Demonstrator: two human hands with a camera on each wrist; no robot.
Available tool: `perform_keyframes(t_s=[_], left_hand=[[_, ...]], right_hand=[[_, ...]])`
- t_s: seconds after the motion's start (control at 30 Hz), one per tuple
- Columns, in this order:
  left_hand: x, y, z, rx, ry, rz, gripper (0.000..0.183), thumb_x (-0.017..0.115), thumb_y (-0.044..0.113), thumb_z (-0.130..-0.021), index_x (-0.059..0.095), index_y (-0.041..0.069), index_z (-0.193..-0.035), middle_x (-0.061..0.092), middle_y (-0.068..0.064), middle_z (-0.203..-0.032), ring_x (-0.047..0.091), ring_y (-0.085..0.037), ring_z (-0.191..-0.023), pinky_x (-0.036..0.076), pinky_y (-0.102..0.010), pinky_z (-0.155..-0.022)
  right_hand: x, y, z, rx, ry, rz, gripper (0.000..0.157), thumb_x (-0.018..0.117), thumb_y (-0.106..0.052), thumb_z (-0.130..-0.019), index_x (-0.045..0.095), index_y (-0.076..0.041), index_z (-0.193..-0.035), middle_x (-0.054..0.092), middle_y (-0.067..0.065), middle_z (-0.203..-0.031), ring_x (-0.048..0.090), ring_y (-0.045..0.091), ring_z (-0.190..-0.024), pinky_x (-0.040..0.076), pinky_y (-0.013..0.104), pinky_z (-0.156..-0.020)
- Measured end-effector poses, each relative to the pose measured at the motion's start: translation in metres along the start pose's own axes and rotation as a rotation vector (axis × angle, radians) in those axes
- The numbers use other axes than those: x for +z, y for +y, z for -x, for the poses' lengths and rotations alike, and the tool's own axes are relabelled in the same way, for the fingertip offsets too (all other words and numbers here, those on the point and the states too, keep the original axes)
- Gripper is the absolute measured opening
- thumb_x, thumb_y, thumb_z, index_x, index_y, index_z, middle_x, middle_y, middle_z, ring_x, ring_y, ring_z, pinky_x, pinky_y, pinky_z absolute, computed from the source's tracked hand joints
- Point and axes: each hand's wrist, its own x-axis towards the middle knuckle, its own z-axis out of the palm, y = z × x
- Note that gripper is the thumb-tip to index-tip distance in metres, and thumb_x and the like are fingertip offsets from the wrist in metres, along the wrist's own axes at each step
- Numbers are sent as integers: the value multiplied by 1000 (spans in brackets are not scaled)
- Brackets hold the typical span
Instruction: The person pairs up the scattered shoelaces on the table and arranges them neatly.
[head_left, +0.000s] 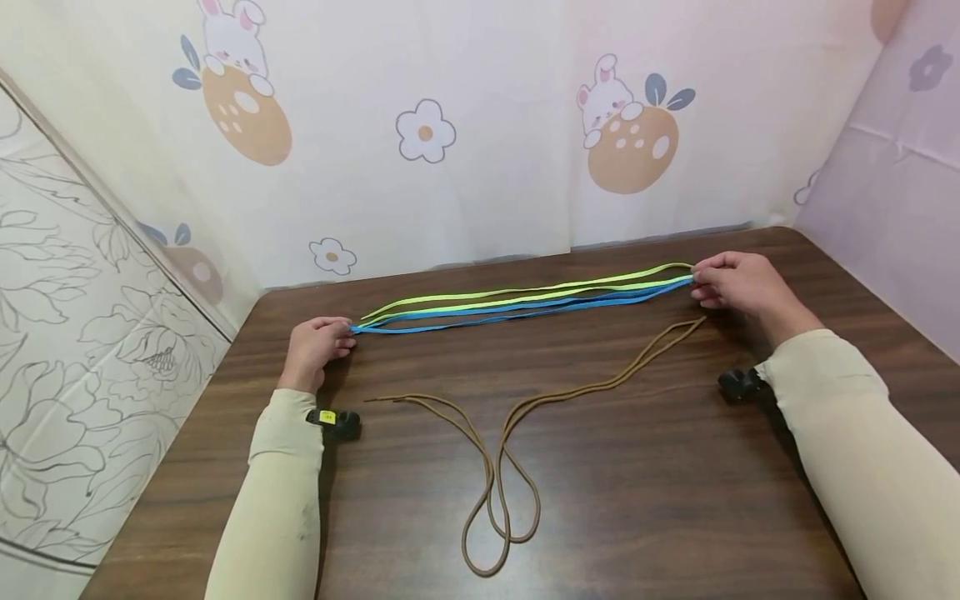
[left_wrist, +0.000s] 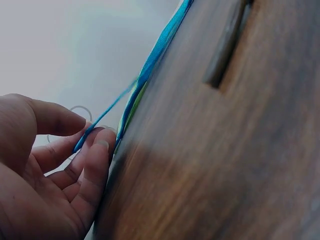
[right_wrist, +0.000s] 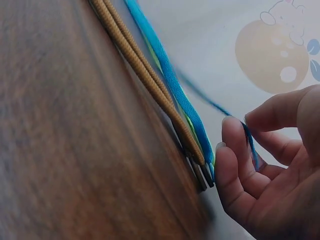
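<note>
Blue flat laces (head_left: 480,319) and yellow-green laces (head_left: 517,292) stretch side by side across the far part of the table. At their left end, my left hand (head_left: 315,348) pinches a blue strand between thumb and finger. My right hand (head_left: 742,287) is at the other end; in the right wrist view its thumb and fingertips pinch a thin blue strand, while a wider blue lace (right_wrist: 175,90) lies beside the fingers. Nearer me lies a brown round lace (head_left: 573,392), doubled and looped in the middle, its right end close below my right hand.
The brown wooden table (head_left: 637,500) ends at a wall covering (head_left: 510,192) printed with rabbits and flowers. A floral panel (head_left: 75,350) borders the left side. Dark wrist devices (head_left: 341,423) sit on both sleeves.
</note>
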Motion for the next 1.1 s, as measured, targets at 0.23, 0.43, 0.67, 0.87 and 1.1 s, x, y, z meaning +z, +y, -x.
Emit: perform_keyframes(t_s=[0.23,0.43,0.67,0.87,1.1], left_hand=[[-1,-3,0,-48,49,100,35,52,18,-104,62,-2,-132,60,-14,-122,67,-7,-75,55,-20,-67],[-1,-3,0,-42,76,191,38,54,17,-103,57,-4,-134,57,-15,-122,66,-6,-74,55,-19,-64],[2,2,0,-12,160,324,29,57,14,-100,58,-2,-124,68,-11,-109,66,-9,-72,53,-18,-59],[5,3,0,24,127,357,28,55,17,-103,58,-2,-123,68,-12,-107,65,-11,-72,52,-19,-59],[8,5,0,33,102,345,31,56,19,-103,58,-2,-125,66,-15,-112,66,-12,-75,52,-20,-61]], right_hand=[[1,4,2,22,33,-27,40,54,-22,-103,51,8,-130,67,-8,-84,67,2,-74,58,26,-69],[1,1,3,29,93,-59,39,53,-22,-103,51,6,-129,65,-10,-85,66,2,-73,58,24,-69],[0,-2,6,26,129,-89,39,51,-26,-104,51,6,-128,65,-13,-85,66,0,-74,57,23,-68],[0,-1,3,20,177,-91,40,50,-33,-104,54,2,-123,61,-2,-103,66,-1,-75,57,22,-67],[2,2,0,28,185,-80,44,49,-37,-104,53,1,-125,55,9,-116,66,-1,-75,57,22,-67]])
